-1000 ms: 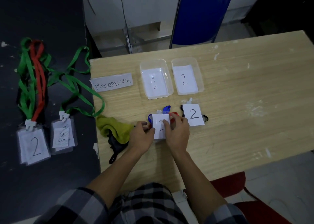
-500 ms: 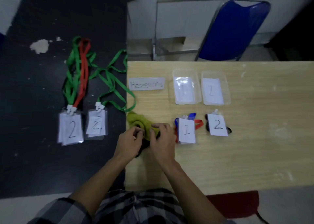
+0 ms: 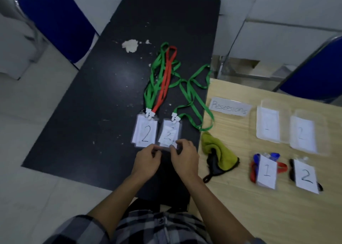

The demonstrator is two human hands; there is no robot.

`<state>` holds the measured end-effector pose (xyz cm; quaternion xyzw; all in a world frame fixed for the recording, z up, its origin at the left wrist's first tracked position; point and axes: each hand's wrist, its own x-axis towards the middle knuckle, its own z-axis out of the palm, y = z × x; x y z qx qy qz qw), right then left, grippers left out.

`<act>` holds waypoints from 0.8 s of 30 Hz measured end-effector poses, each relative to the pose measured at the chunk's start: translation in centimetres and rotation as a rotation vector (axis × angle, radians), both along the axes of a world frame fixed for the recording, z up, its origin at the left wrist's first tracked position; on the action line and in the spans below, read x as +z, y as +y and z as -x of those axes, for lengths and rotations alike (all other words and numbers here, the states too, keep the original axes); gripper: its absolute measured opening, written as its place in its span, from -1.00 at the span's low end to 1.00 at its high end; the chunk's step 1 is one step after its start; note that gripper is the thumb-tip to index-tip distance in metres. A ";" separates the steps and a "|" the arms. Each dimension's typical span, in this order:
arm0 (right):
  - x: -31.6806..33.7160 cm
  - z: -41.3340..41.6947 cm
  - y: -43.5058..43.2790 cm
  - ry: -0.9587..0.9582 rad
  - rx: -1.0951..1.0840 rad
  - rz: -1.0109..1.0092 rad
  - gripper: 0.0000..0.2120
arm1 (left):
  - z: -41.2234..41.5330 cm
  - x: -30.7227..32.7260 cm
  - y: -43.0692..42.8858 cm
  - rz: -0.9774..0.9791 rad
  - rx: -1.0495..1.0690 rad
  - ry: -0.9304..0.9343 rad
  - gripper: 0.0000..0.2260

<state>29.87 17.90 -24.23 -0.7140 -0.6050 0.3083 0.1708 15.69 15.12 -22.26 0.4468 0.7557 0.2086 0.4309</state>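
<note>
The badge (image 3: 168, 133) marked 2, on a green lanyard (image 3: 199, 72), lies flat on the black surface (image 3: 83, 132), just right of a second badge (image 3: 145, 133). The right hand (image 3: 185, 158) has its grip pinched on the badge's lower edge. The left hand (image 3: 148, 160) curls at the lower left corner, but I cannot tell whether its grip has closed on it.

Dim, motion-blurred frame (edges wide-angle bowed)

left hand (image 3: 147, 160), right hand (image 3: 184, 157), close together, curled
</note>
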 end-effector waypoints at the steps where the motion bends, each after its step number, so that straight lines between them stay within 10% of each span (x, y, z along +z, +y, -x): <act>1: -0.2 0.5 0.6 -0.032 -0.038 0.021 -0.70 | 0.5 -0.2 0.2 0.008 -0.006 0.002 -0.86; 10: -1.6 4.5 4.6 -0.216 -0.257 0.173 -0.25 | 3.0 -1.7 1.9 0.079 -0.071 -0.009 -0.86; 17: -2.6 3.1 5.0 0.024 -0.381 0.137 -0.48 | 3.0 -2.0 2.4 0.098 -0.088 -0.040 -0.86; 24: -2.0 0.2 4.5 0.648 -0.627 0.153 -0.84 | 2.1 -1.6 2.6 0.096 0.004 -0.105 -0.83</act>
